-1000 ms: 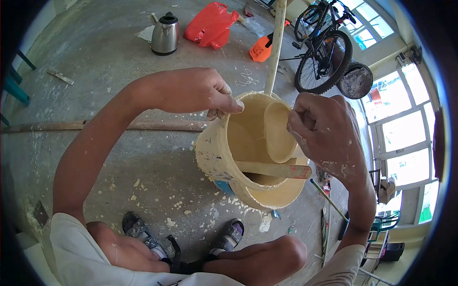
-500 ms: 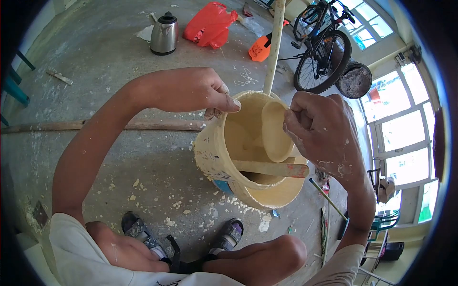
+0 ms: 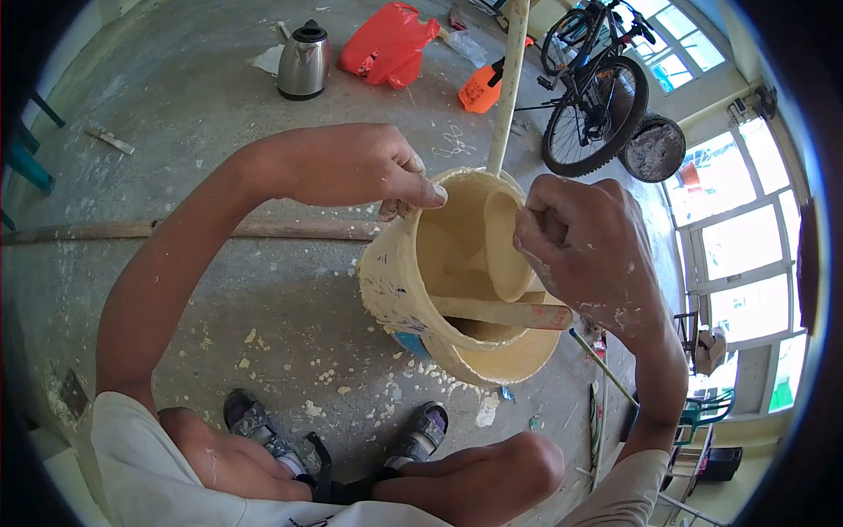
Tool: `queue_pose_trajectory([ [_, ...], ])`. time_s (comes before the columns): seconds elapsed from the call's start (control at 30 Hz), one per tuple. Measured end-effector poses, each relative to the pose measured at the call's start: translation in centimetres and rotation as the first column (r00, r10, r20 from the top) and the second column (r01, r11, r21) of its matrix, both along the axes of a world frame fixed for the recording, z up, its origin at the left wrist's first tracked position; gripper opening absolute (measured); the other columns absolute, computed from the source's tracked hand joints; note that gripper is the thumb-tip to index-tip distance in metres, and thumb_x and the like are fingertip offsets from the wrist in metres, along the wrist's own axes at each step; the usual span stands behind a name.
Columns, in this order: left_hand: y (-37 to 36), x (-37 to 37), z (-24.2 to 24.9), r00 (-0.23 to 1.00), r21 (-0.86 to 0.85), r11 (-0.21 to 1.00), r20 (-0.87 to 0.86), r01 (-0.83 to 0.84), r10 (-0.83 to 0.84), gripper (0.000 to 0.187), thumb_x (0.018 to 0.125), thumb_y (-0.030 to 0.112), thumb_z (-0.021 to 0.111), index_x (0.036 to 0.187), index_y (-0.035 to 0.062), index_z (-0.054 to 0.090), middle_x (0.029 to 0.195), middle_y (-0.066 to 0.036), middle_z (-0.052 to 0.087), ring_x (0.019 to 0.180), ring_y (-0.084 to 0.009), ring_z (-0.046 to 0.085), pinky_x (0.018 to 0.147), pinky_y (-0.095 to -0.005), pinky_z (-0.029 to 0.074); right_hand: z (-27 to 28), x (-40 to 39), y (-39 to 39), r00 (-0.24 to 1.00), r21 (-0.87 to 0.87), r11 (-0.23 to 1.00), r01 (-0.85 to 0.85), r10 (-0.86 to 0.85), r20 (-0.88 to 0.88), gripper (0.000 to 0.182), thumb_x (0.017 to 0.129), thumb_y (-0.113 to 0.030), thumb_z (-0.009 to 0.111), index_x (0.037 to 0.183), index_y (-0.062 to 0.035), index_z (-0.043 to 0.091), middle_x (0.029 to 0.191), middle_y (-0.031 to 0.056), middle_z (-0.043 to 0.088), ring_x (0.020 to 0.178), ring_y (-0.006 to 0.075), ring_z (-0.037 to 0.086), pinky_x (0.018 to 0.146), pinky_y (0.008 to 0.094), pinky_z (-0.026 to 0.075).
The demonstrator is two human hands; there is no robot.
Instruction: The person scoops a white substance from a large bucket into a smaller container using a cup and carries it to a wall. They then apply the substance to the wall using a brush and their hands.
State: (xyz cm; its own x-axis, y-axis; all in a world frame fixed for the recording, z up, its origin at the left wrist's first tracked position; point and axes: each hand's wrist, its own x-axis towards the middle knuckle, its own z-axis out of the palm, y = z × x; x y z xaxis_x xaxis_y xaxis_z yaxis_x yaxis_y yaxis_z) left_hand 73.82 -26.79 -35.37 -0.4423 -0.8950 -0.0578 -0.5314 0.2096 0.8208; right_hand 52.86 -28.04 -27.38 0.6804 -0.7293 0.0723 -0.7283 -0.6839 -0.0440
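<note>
A bucket (image 3: 386, 277) crusted with cream-coloured mix stands in front of me, with some of the same mix inside. My left hand (image 3: 386, 176) pinches its near-left rim between thumb and fingers. In my right hand (image 3: 584, 241) is a cream-coated oval scoop (image 3: 506, 246), tilted on edge over the bucket's mouth; the fist hides the end it grips. Across the rim lies a flat wooden stick (image 3: 505, 312), just below the scoop. A second container (image 3: 492, 364), coated inside with cream, sits under and beside the bucket.
A long pole (image 3: 509, 97) rises behind the bucket. Farther back are a steel kettle (image 3: 303, 66), a red plastic bag (image 3: 391, 48), an orange bottle (image 3: 479, 90) and a bicycle (image 3: 593, 97). A wooden pole (image 3: 299, 228) lies left on the spattered floor.
My right hand has shifted slightly left with the scoop, which has turned more edge-on over the bucket. The left hand keeps its hold on the rim.
</note>
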Motion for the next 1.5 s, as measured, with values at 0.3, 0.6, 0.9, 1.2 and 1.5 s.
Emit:
queue_pose_trajectory([
  [0.3, 0.0, 0.1, 0.1, 1.000, 0.027, 1.000, 0.005, -0.007, 0.007, 0.043, 0.085, 0.038, 0.050, 0.066, -0.0008, 0.056, 0.057, -0.002, 0.047, 0.057, -0.0108, 0.043, 0.055, -0.0282, 0.035, -0.1, 0.1, -0.3, 1.000, 0.031, 0.999, -0.009, 0.009, 0.003, 0.018, 0.069, -0.017, 0.055, 0.059, -0.0018, 0.055, 0.049, 0.0158, 0.051, 0.048, 0.0336, 0.053, 0.052, 0.0413, 0.043],
  [0.6, 0.0, 0.1, 0.1, 1.000, 0.033, 0.999, -0.008, 0.006, -0.006, 0.043, 0.084, 0.038, 0.050, 0.068, -0.0017, 0.057, 0.058, -0.002, 0.048, 0.057, -0.0112, 0.044, 0.056, -0.0281, 0.036, -0.4, 1.2, -0.6, 0.993, -0.062, 0.994, -0.090, 0.085, -0.078, 0.019, 0.067, -0.016, 0.054, 0.055, -0.0002, 0.054, 0.049, 0.0184, 0.049, 0.048, 0.0348, 0.052, 0.051, 0.0420, 0.043],
  [0.9, 0.3, 0.7, 0.0, 1.000, 0.034, 0.999, 0.021, 0.001, -0.002, 0.044, 0.084, 0.039, 0.050, 0.070, -0.0029, 0.057, 0.059, -0.003, 0.048, 0.058, -0.0119, 0.044, 0.056, -0.0288, 0.037, 0.9, 1.6, 0.2, 0.997, 0.023, 0.999, -0.045, 0.043, 0.061, 0.019, 0.065, -0.015, 0.056, 0.053, 0.0002, 0.053, 0.050, 0.0170, 0.050, 0.050, 0.0340, 0.053, 0.051, 0.0398, 0.043],
  [1.2, 0.2, 0.4, -0.3, 1.000, -0.005, 1.000, -0.022, -0.009, 0.009, 0.046, 0.084, 0.039, 0.050, 0.071, -0.0042, 0.057, 0.058, -0.003, 0.048, 0.057, -0.0118, 0.043, 0.056, -0.0293, 0.037, 0.1, 2.9, 0.3, 0.990, 0.035, 0.990, -0.135, 0.133, 0.048, 0.018, 0.068, -0.012, 0.058, 0.057, 0.0014, 0.054, 0.048, 0.0128, 0.048, 0.044, 0.0239, 0.049, 0.047, 0.0346, 0.039],
  [1.5, 0.3, 0.5, 0.2, 0.999, 0.010, 1.000, -0.042, 0.025, -0.024, 0.047, 0.085, 0.040, 0.049, 0.070, -0.0039, 0.056, 0.055, -0.001, 0.042, 0.054, -0.0104, 0.038, 0.052, -0.0300, 0.033, -1.0, 3.5, 0.7, 0.992, 0.051, 0.991, -0.124, 0.126, -0.030, 0.022, 0.069, -0.017, 0.054, 0.056, 0.0016, 0.055, 0.050, 0.0200, 0.050, 0.050, 0.0365, 0.054, 0.053, 0.0429, 0.044],
])
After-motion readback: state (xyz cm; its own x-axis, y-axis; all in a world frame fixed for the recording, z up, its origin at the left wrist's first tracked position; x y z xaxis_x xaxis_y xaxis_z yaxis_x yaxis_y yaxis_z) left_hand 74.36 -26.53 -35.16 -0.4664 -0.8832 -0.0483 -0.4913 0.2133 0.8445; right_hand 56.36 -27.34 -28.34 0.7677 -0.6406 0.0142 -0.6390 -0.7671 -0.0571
